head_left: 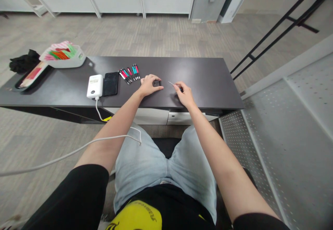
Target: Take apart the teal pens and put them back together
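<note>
Near the front edge of the table (208, 71), left hand (147, 85) clamps its grip on a black piece (157, 83), pinning it flat so it can't slide. Right hand (185, 93) has its grip pinched on a thin rod (171, 83), tip free and pointing at the piece.

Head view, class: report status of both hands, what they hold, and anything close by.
Left hand pinching small black part on desk. Right hand gripping thin pointed rod. Row of pens just left, apart.
</note>
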A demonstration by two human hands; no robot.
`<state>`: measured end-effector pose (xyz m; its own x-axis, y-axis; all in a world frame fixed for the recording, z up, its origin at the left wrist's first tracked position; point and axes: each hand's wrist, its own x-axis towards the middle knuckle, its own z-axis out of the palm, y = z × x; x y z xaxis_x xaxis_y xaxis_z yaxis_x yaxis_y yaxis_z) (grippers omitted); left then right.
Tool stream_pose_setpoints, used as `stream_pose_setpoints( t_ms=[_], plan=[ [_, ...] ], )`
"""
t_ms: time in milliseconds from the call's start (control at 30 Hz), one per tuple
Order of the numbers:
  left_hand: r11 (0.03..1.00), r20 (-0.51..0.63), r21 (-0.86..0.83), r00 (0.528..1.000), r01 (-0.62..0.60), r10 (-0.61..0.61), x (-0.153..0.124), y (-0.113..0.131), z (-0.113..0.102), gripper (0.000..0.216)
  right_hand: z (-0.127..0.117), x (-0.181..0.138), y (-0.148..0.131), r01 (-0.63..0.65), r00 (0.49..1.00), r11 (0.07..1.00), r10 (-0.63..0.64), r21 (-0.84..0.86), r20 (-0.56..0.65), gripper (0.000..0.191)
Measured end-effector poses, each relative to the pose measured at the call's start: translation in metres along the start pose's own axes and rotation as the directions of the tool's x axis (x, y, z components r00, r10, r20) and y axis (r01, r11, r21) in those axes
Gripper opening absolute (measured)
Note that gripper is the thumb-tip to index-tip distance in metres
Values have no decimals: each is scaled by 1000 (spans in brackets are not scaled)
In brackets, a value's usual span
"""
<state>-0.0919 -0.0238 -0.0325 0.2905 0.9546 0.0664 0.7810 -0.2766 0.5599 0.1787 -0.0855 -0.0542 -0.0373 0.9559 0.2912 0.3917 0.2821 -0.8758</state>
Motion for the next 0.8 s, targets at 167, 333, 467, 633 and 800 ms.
stream_pose_setpoints(
  t_ms=[167,333,467,633,800],
  plan=[
    [999,0,-35,1000,-27,27,-6,2,-4,65,0,1,-1,0,1000,1000,0,-22,9,35],
    [989,-146,-69,983,-127,116,-25,28,-2,57,0,1,-4,8,1000,1000,-8,-28,24,32],
    [976,-168,-53,966,-210,198,-32,53,2,12,0,0,-6,34,997,999,-32,-26,70,32],
    [975,-251,-167,962,-149,104,-27,52,-4,10,0,-2,-5,40,998,999,-39,-28,56,32],
    [904,-400,-409,915,-124,-55,-16,36,-15,17,1,0,-1,1,1000,1000,-1,-22,3,36]
  ],
)
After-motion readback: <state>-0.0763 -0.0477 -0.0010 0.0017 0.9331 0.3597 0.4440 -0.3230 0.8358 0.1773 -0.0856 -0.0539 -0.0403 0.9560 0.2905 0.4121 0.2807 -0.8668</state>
